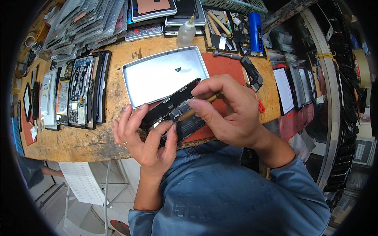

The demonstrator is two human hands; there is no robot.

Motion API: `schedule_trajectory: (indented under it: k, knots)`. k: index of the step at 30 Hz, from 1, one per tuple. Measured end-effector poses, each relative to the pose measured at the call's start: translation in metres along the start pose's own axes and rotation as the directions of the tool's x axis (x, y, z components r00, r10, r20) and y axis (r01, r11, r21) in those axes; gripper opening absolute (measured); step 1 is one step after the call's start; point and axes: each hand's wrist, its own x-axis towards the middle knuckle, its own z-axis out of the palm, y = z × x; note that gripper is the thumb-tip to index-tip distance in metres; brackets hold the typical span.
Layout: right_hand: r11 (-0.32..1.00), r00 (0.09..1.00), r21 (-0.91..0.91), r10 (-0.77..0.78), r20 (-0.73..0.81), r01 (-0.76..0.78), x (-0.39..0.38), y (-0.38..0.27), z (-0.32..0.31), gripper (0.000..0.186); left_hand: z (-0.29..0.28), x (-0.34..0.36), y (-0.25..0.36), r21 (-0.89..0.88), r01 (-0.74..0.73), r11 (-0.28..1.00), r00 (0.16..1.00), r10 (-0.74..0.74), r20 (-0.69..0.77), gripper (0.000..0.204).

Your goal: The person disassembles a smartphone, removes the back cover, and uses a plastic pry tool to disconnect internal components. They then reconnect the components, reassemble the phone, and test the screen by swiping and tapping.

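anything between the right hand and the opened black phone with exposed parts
Nothing visible blocks it: the right hand is right by the opened black phone, and the slim brownish tool in its fingers reaches over the exposed parts. The left hand holds the phone's left end.

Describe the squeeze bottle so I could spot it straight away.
Start at the wooden workbench and find the large, shallow, silvery tray near its middle. Just past that tray's far edge stands the squeeze bottle. Unlike the flat stacked trays to its left, it is rounded and cloudy-clear, tapering to a yellowish nozzle.
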Motion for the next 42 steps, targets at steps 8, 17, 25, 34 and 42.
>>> schedule_trajectory:
  k: [8, 17, 25, 34, 42]
  knots:
    - [1.0, 1.0, -0.024, 0.005, 0.022, -0.004, 0.0, -0.002, -0.001, 0.02, 0.0, 0.0, 0.001, 0.005, 0.011, 1.0, 1.0, -0.011, 0.001, 0.01]
    - [0.996, 0.998, -0.07, -0.063, 0.007, 0.063, 0.0, -0.003, -0.002, 0.02, 0.0, 0.0, 0.001, 0.009, 0.022, 1.0, 1.0, -0.022, 0.021, 0.024]
    - [0.946, 0.981, -0.268, -0.156, 0.112, 0.181, 0.001, -0.001, -0.034, 0.023, -0.003, 0.005, 0.002, -0.02, 0.004, 1.0, 0.999, -0.003, 0.053, 0.037]
    - [0.929, 0.981, -0.322, -0.146, 0.128, 0.181, -0.005, 0.013, -0.037, 0.02, -0.003, 0.005, 0.0, -0.025, -0.003, 1.0, 0.998, 0.004, 0.056, 0.034]
    - [0.935, 0.978, -0.298, -0.152, 0.143, 0.189, -0.006, 0.021, -0.034, 0.02, -0.003, 0.004, -0.001, -0.023, 0.002, 1.0, 0.998, -0.001, 0.057, 0.032]
